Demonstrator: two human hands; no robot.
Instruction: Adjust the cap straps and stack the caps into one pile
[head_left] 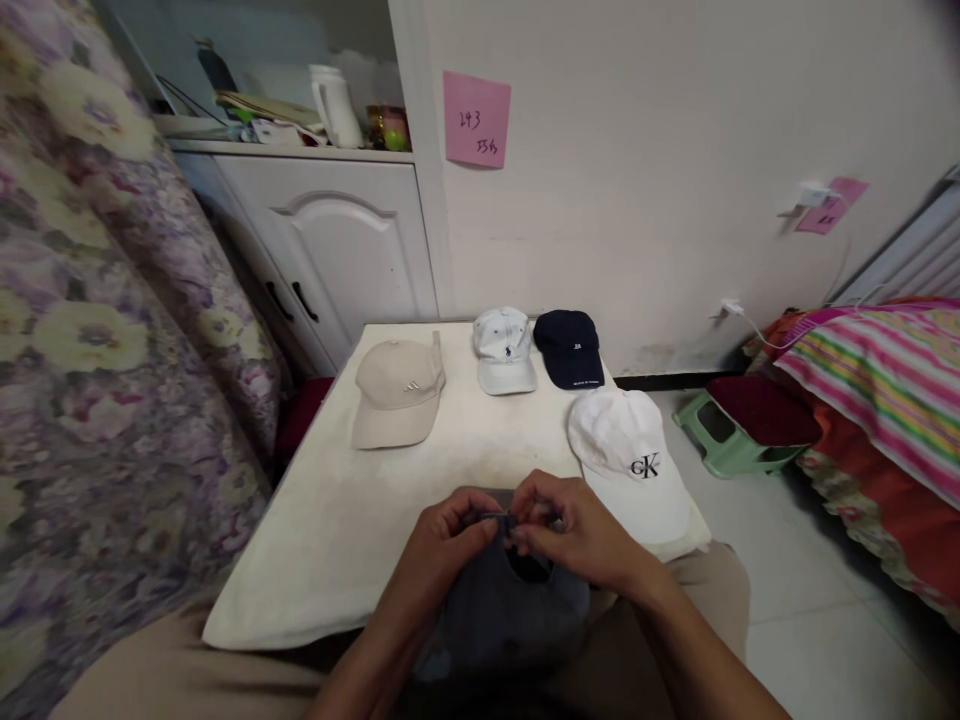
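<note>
A dark grey cap (517, 610) is at the table's near edge, its back opening towards me. My left hand (457, 530) pinches the cap's back strap from the left. From the right, the fingers of my right hand (566, 525) close on the same strap, near its fastening. The fingers partly hide the strap, so I cannot tell whether it is fastened. Just beyond my right hand lies a white cap (619, 440) with "CK" lettering. Farther back are a beige cap (401, 385), a pale cap (502, 345) with a small dark emblem, and a navy cap (568, 345).
The caps lie on a cream-covered table (315, 540). A floral curtain (112, 330) hangs at the left, beside a white cabinet (345, 230). Along the right stand a green stool (727, 440) and a bed with a striped cover (892, 370). A pink note (476, 120) is on the wall.
</note>
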